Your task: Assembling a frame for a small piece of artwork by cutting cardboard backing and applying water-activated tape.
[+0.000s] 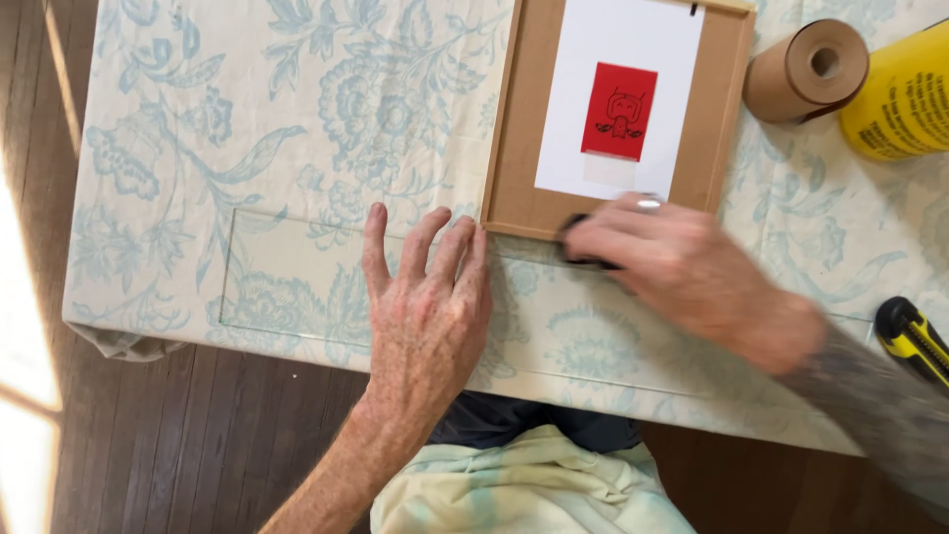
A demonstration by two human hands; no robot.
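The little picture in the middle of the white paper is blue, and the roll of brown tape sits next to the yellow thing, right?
Not blue. The head view shows the little picture on the white paper is red. The roll of brown tape does sit beside the yellow thing.

A brown picture frame (521,119) lies back-up at the upper centre of the frame, holding 1 white sheet (619,94) with a red printed square (620,111) at its middle. A small dark object (575,242), blurred, sits at the frame's lower edge. A clear pane (287,277) lies flat at centre left.
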